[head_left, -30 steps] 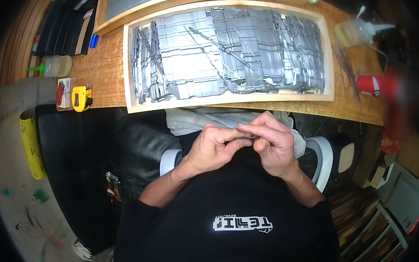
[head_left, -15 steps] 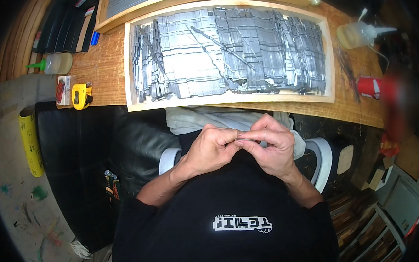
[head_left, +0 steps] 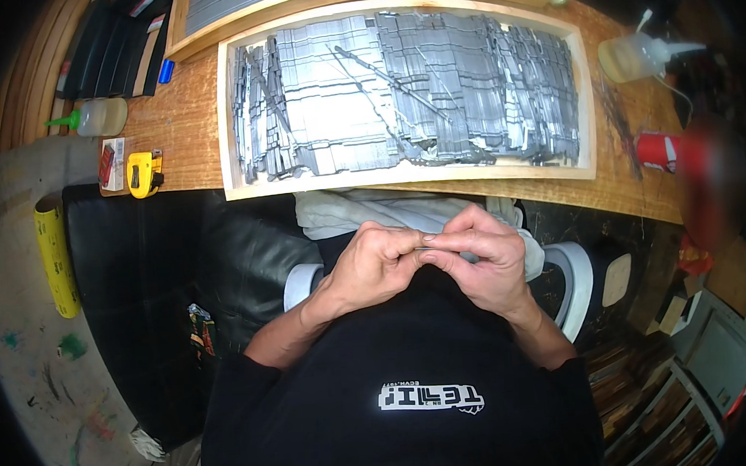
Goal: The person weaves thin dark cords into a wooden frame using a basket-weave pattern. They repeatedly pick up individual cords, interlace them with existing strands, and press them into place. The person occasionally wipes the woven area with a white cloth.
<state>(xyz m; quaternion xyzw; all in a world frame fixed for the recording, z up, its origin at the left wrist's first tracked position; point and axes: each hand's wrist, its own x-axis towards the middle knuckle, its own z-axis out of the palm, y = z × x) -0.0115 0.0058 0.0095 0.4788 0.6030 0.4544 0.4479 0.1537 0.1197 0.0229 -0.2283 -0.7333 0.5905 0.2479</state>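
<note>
Well, clamping a thin strip in a double grip, with left hand and right hand almost tip to tip, on the near side of the tray. Mostly hidden, so hard to judge: probably light, fairly stiff, perhaps brittle. Best taken by the flat faces, close to the ends, squeezing gently.

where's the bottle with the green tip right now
In the head view, the green-tipped bottle is on the left side of the wooden table, just beyond the yellow-and-black tool and left of the wooden tray.
</note>
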